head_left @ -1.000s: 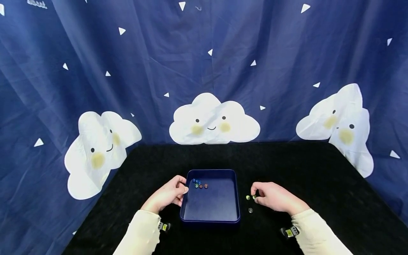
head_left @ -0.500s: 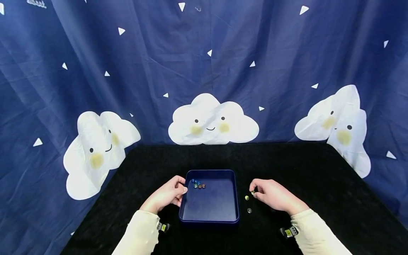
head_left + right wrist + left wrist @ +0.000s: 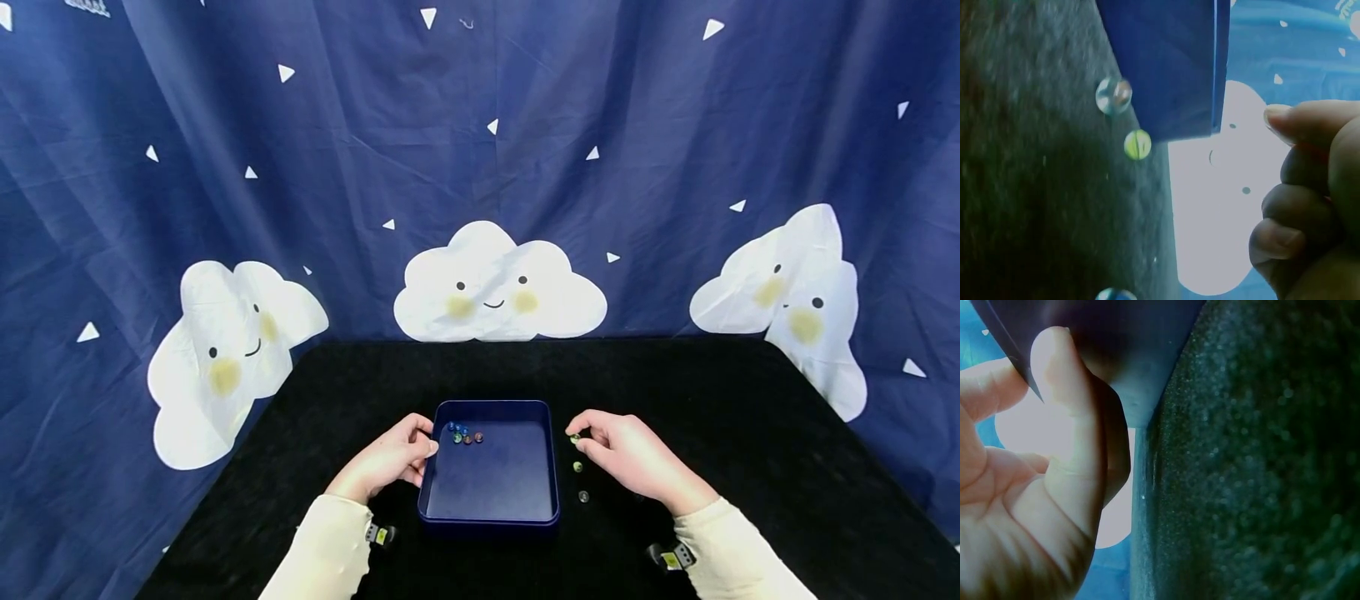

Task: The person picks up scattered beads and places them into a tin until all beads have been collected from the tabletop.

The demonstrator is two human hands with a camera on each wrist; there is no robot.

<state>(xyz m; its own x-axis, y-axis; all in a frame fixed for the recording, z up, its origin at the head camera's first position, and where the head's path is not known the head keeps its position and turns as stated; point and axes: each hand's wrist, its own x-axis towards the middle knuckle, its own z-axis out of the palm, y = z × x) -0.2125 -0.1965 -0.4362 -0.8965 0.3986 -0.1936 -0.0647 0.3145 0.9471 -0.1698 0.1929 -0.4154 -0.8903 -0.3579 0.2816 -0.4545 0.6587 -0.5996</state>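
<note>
My left hand grips the left wall of a square navy tray, its thumb lying along the rim. In the left wrist view the same hand holds the edge of the tray. My right hand pinches a yellow-green marble between thumb and forefinger, just off the tray's right wall. That marble is hidden in the right wrist view. On the black cloth below the right hand lie another yellow-green marble and a clear marble.
Blue marbles, a green marble and reddish marbles sit in the tray's back left corner. A bluish marble shows low in the right wrist view. Behind the black-covered table hangs a blue curtain with clouds.
My right hand has picked up one yellow-green marble from the cloth and carried it left and away from me, toward the tray. My left hand stays on the tray wall.
</note>
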